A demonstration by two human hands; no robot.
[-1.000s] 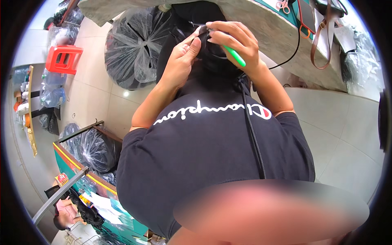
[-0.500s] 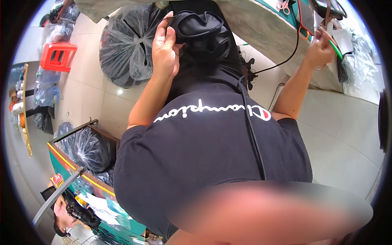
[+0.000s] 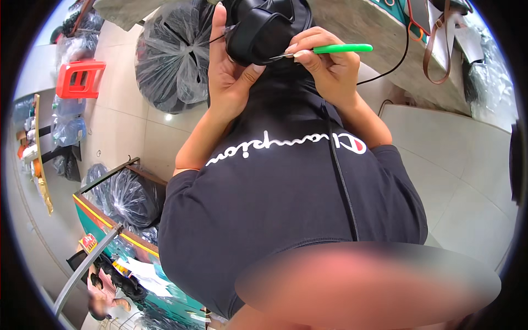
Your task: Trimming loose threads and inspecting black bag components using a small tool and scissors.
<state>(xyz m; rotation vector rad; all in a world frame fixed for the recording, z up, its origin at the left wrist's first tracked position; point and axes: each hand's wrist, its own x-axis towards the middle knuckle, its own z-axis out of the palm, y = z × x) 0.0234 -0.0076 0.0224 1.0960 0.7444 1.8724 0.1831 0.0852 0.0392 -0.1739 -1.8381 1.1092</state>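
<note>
A black, smooth leather-like item, perhaps a small bag, lies over my lap at the top of the view. My left hand holds it by its left side, with the thumb at its lower edge and the index finger stretched upward. A thin dark strand runs between that finger and the item. Between the thumb and fingers of my right hand is a slim green-handled tool. Its narrow metal tip points left and meets the item's lower edge; whether it pierces the material I cannot tell.
A grey worktop spans the upper right, with a brown strap hanging over its edge. Left of my legs stands a plastic-wrapped bundle, then a red stool. A person sits by a green table at lower left.
My right hand has come from the worktop on the right to the black item, bringing the green-handled tool. My left hand has turned and shifted slightly with the item.
</note>
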